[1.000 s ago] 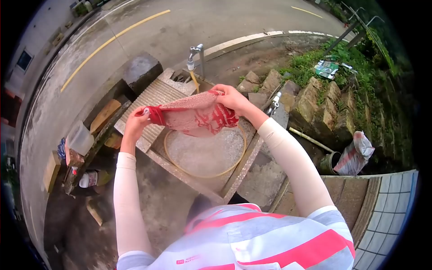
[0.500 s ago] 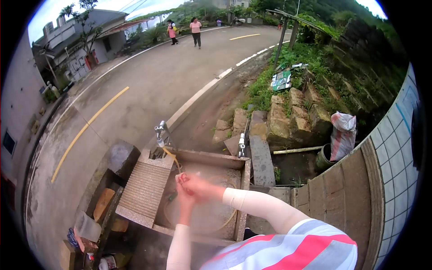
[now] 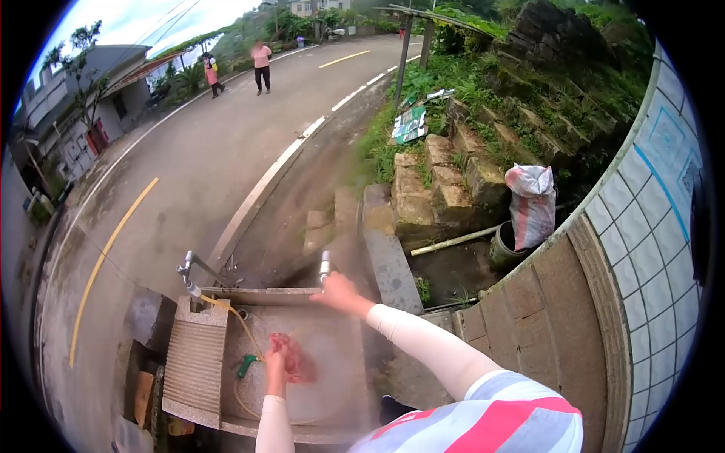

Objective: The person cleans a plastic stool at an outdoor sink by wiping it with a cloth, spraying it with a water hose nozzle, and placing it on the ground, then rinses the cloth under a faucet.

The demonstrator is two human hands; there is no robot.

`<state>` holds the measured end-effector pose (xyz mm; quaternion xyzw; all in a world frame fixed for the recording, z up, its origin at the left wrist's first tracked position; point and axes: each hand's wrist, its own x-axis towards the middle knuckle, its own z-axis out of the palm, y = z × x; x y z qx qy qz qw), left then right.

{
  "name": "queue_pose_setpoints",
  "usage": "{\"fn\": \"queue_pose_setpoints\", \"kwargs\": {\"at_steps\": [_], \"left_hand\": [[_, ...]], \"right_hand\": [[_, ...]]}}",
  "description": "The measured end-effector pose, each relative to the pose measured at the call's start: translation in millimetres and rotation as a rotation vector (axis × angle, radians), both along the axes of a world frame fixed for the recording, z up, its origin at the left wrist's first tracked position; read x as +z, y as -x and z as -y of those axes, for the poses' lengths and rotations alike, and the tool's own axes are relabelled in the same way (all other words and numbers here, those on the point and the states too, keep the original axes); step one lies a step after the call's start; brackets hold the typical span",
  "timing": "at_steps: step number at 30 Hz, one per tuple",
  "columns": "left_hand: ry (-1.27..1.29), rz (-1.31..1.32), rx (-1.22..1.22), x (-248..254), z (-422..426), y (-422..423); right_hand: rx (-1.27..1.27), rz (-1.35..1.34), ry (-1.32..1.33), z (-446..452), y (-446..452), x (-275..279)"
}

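Over the stone sink point(image 3: 294, 430), my left hand point(image 3: 275, 364) is closed on a bunched red cloth point(image 3: 294, 361), which is blurred. Just left of that hand lies a green nozzle point(image 3: 246, 366) on a yellow hose point(image 3: 243, 323). My right hand point(image 3: 340, 293) is at the sink's back edge, at the foot of a metal tap point(image 3: 325, 266); its fingers are partly hidden and blurred, so its grip is unclear. A second tap point(image 3: 187, 270) with the hose attached stands at the back left, beside the ribbed washboard point(image 3: 195, 361).
Stone steps point(image 3: 445, 181) rise beyond the sink at the right. A striped sack point(image 3: 532, 208) stands in a bucket point(image 3: 507, 248) by the tiled wall point(image 3: 642, 249). Two people point(image 3: 261, 66) are on the road. A dark stone block point(image 3: 149, 318) adjoins the washboard.
The view has swung up and right. The cloth, stretched between both hands a second ago, is now bunched in my left hand. My right hand has parted from my left and moved to the right tap.
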<state>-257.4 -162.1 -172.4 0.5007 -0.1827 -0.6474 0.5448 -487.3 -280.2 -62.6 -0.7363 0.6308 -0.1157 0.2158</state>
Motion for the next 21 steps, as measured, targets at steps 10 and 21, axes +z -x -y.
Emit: {"fn": "queue_pose_setpoints", "kwargs": {"at_steps": [10,21], "left_hand": [[-0.114,0.130,-0.109,-7,49,69],[-0.093,0.259,-0.037,-53,56,92]], "right_hand": [[-0.096,0.247,-0.013,16,10,-6],[0.001,0.346,-0.249,55,53,-13]]}}
